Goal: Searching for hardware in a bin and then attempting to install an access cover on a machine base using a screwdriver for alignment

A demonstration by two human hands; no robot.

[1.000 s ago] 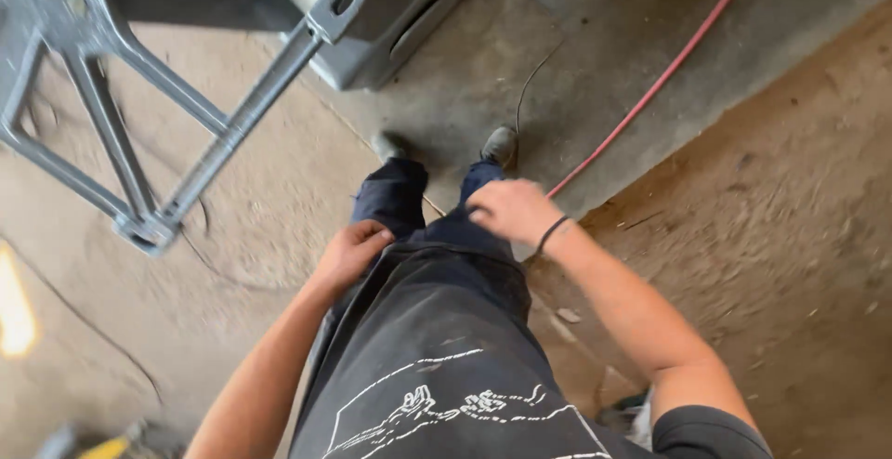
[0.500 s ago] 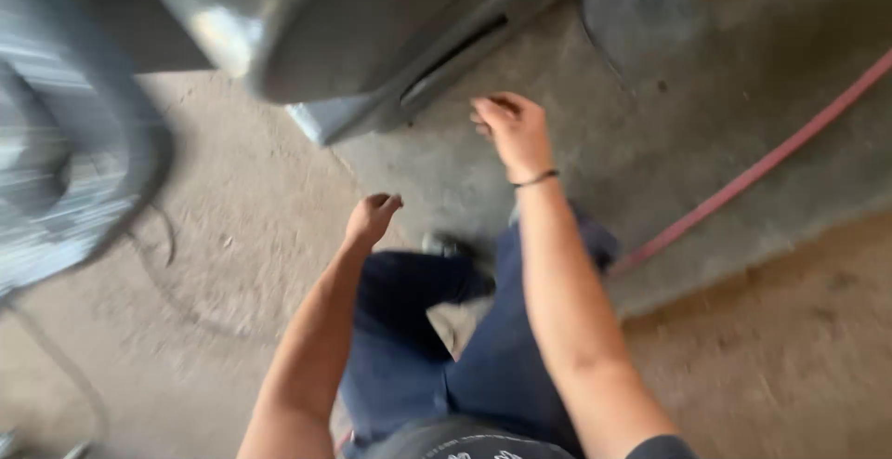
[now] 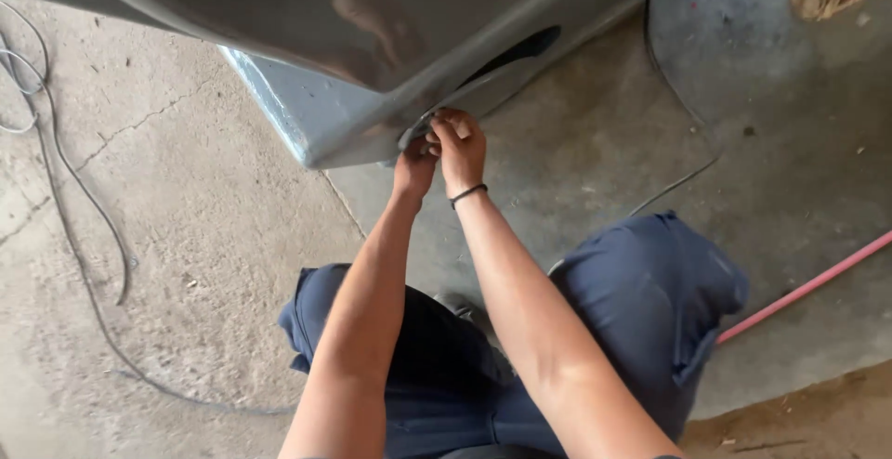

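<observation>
A grey painted metal panel [image 3: 372, 32], shaped like a car body part, fills the top of the head view. Its lower edge ends in a corner just above my hands. My left hand [image 3: 413, 166] and my right hand [image 3: 458, 146] are side by side at that edge, fingers pinched on a thin dark strip or lip [image 3: 416, 130] along the panel's rim. A dark band circles my right wrist. Both forearms reach forward over my knees in dark blue trousers [image 3: 650, 282]. I cannot tell exactly what the fingers pinch.
The floor is rough concrete [image 3: 186, 236] with cracks. A thin grey cable [image 3: 84, 217] snakes along the left. A pink hose [image 3: 808, 287] runs across the right. A darker patch of floor [image 3: 762, 78] lies at the upper right.
I have crouched lower and closer to the panel. Both hands moved from my lap up and forward to the panel's lower edge and closed on its rim.
</observation>
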